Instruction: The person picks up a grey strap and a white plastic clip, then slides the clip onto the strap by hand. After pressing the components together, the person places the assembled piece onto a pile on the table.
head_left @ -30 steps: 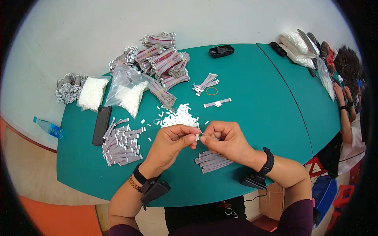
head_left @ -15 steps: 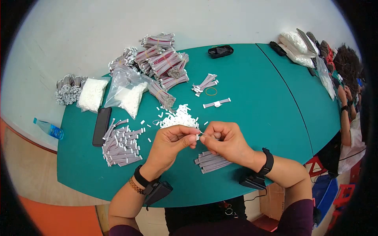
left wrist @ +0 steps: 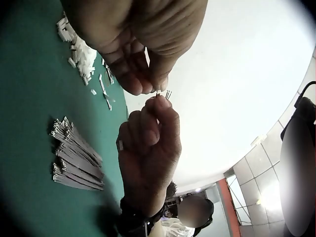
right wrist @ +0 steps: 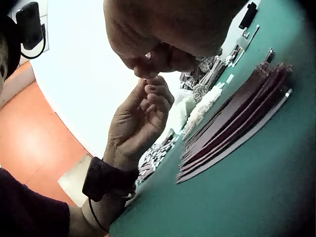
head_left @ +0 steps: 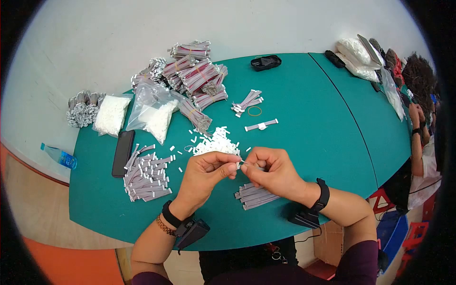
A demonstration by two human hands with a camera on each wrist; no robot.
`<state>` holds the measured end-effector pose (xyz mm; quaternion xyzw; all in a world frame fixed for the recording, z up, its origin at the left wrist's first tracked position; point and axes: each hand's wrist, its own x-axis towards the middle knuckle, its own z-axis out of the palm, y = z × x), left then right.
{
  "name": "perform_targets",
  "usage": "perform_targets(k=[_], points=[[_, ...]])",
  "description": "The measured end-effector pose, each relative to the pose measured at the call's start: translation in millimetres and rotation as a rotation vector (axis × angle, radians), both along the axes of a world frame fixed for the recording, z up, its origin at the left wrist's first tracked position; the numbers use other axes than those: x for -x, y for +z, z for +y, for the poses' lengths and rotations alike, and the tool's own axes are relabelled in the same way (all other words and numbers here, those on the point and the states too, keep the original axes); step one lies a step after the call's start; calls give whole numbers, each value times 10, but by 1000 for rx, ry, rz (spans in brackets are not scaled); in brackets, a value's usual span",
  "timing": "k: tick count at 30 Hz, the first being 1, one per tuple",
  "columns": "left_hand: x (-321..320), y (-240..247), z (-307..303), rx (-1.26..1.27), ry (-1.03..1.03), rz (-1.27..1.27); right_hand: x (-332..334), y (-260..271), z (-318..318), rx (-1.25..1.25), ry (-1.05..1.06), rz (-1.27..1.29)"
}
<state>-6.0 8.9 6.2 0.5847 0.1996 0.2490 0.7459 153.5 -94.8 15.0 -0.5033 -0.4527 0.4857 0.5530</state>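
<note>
Both hands meet fingertip to fingertip over the near part of the green table. My left hand pinches a small white connector between thumb and forefinger. Right against it, my right hand pinches a thin ribbon cable, mostly hidden in the fingers. In the left wrist view, fine wire ends stick up between the fingertips, and a small white end shows beside the right palm. Beneath the right hand lies a stack of grey ribbon cables. Loose white connectors are heaped just beyond the left fingers.
Cables with white ends lie at left beside a black phone. Bags of white connectors and banded cable bundles stand behind. A few cables, a rubber band and a black case lie farther back.
Both hands stay pinched together in nearly the same place. The view shifts very slightly; nothing on the table near the hands has visibly moved.
</note>
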Motion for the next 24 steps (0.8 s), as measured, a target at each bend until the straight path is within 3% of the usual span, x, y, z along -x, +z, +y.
perform_targets(k=[4, 24], points=[[-13, -5, -9, 41, -4, -12, -31, -28, 29, 26, 23, 109], [-11, -5, -3, 197, -54, -53, 5, -22, 13, -9, 1, 81]])
